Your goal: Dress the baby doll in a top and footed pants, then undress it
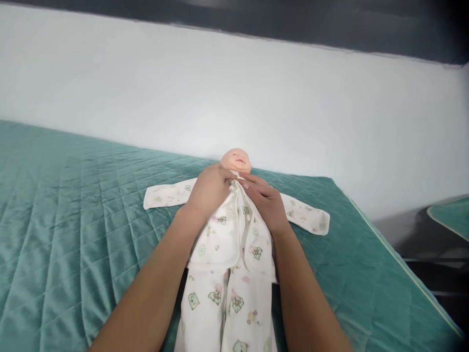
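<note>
A baby doll (236,160) lies on its back with its head toward the wall. It wears a white baby jacket (218,239) printed with small green bears, its sleeves spread out to both sides, and matching trousers (205,313). My left hand (214,186) and my right hand (264,196) meet at the jacket's neckline, just below the doll's chin. The fingers of both pinch the front edges of the jacket there. Below my hands the two front panels hang slightly apart. Exactly what lies between the fingertips is partly hidden.
A green quilted cover (91,220) spreads under the doll, its piped edge running down the right side. Behind it stands a white wall (220,93) with a dark band on top. Another green padded surface (452,215) shows at the far right.
</note>
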`<move>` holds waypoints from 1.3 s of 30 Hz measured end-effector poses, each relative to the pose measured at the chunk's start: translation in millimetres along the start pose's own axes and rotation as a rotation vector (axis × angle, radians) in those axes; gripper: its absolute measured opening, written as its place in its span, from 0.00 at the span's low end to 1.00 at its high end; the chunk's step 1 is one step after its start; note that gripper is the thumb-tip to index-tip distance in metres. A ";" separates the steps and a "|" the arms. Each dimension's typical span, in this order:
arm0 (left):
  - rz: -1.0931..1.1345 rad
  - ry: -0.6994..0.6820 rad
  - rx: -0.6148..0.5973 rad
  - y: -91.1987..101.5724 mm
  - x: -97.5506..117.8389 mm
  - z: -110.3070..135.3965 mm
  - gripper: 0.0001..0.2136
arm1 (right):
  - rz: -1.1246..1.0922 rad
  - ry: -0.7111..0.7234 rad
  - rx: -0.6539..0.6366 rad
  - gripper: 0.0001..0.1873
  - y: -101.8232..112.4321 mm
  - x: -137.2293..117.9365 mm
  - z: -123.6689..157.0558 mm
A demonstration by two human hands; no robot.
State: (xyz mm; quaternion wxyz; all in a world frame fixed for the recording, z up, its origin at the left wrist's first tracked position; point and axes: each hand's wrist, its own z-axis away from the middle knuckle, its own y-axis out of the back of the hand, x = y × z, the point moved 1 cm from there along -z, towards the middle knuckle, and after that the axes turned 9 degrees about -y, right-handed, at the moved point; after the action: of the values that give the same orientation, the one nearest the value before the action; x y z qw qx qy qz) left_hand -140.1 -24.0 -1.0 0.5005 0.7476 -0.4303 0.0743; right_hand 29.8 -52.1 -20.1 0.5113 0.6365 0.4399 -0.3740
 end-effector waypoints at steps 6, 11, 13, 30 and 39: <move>-0.146 -0.121 0.136 -9.0 6.1 29.6 0.17 | 0.044 0.099 -0.058 0.16 -0.3 4.5 14.8; -0.084 -0.171 0.197 -12.1 10.7 55.6 0.17 | 0.032 0.165 -0.024 0.20 -4.3 7.8 44.7; 0.002 -0.175 0.203 -10.6 12.3 62.2 0.16 | 0.023 0.160 -0.018 0.20 -5.0 8.2 51.3; 0.315 -0.088 0.199 -7.4 13.3 44.3 0.03 | 0.169 -0.061 0.209 0.09 -14.2 -18.2 61.2; 0.340 -0.069 0.130 -4.2 11.7 45.4 0.03 | 0.245 -0.149 0.216 0.05 -12.9 -29.2 45.3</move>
State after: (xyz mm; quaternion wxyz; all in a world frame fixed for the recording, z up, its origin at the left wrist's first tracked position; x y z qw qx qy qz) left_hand -144.4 -67.0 -19.7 0.4162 0.6970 -0.5617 0.1596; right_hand 6.7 -100.5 -6.1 0.5129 0.7070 0.2772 -0.4003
